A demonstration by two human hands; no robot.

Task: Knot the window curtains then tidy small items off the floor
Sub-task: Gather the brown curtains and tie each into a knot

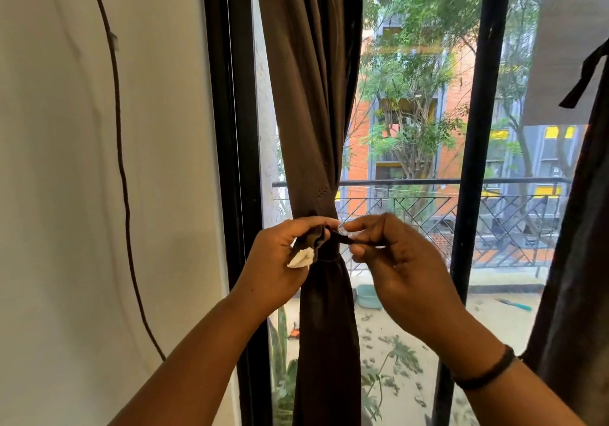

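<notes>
**At the window: curtain gathered and held at the tie band**

Against the black window frame [230, 162], the brown curtain [309, 96] is seen bunched at mid-height. One end of the tie band [308, 244] is gripped by the left hand [280, 254]; the other end is pinched by the right hand [395, 254].

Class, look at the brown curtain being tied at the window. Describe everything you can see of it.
The brown curtain is soft, matte cloth hanging in long folds before the black window frame. It is gathered tight at mid-height, where a dark tie band wraps it, then falls narrow below. The left hand pinches the band's end, which shows a white patch; the right hand pinches the other end.
</notes>
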